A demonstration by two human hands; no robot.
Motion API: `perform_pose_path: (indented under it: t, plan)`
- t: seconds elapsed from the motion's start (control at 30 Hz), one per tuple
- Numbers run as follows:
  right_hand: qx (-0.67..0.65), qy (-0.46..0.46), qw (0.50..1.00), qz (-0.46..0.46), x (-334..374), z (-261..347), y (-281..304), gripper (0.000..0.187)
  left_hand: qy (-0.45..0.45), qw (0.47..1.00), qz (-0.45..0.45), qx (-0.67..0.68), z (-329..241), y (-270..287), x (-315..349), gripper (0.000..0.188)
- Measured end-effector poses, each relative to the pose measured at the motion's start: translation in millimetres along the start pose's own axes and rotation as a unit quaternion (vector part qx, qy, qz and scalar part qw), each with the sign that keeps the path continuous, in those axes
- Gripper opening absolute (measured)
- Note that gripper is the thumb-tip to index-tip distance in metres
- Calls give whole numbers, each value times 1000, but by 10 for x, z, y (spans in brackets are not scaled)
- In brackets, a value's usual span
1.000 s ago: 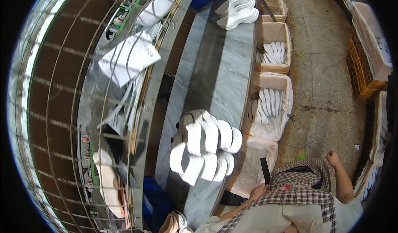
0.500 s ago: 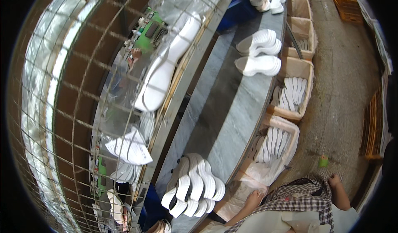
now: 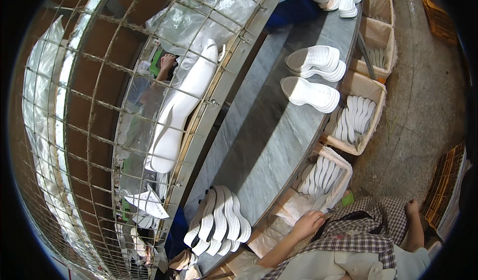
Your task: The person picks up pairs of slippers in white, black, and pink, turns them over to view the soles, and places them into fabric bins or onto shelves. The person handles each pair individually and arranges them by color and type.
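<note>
My left hand (image 3: 308, 223) is in front of my body, over the paper-lined end of a basket (image 3: 344, 183), its fingers curled together. Whether anything is inside them is hidden. White wavy shoe soles (image 3: 318, 174) stand packed in that basket. Down at my right side, my right hand (image 3: 412, 208) hangs beside the checked apron (image 3: 371, 240); its fingers are too hidden to read. On the grey table, a cluster of white soles (image 3: 219, 220) leans together at the near end. Farther along lie a stack of soles (image 3: 316, 61) and another pile (image 3: 308, 94).
A wire mesh (image 3: 89, 125) and metal rail (image 3: 214, 103) run along the left, with wrapped white soles (image 3: 181, 110) behind them. Another person's hand (image 3: 168, 61) shows beyond the mesh. More lined baskets (image 3: 383, 98) line the table's right side. Orange crates (image 3: 445, 185) stand at right.
The view has shifted as I moved toward the table's far end. My left hand has risen from low by the basket to in front of the apron. My right hand hangs lower and farther right.
</note>
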State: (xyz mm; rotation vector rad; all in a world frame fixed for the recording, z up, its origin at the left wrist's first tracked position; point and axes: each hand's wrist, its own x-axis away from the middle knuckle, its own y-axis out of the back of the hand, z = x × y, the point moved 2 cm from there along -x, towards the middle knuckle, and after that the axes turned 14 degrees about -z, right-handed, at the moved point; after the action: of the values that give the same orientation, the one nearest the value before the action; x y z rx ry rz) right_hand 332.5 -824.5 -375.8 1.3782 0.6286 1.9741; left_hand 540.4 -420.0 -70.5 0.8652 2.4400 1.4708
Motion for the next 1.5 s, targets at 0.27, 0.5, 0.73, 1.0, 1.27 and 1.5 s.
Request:
perform_pose_path:
  t: [0.27,0.5,0.73,1.0,1.27,1.5]
  plan:
    - [-4,98,988,115,366,164,-795,27,-55,998,17,5,-40,40,-279,21]
    - [-55,74,989,118,308,-81,-1161,19,-56,994,-87,-19,-93,456,-590,23]
    - [-89,-69,986,125,405,-449,-1187,20,-66,932,-348,79,351,1033,-1065,42]
    - [-48,-48,987,144,460,-506,-1360,19,85,818,-564,72,1181,1684,-1543,53]
    - [-164,-35,972,161,653,166,-1374,12,430,634,-594,246,2549,2430,-1950,86]
    - [-115,-21,979,166,731,290,-1319,13,383,517,-526,556,3506,2556,-2122,48]
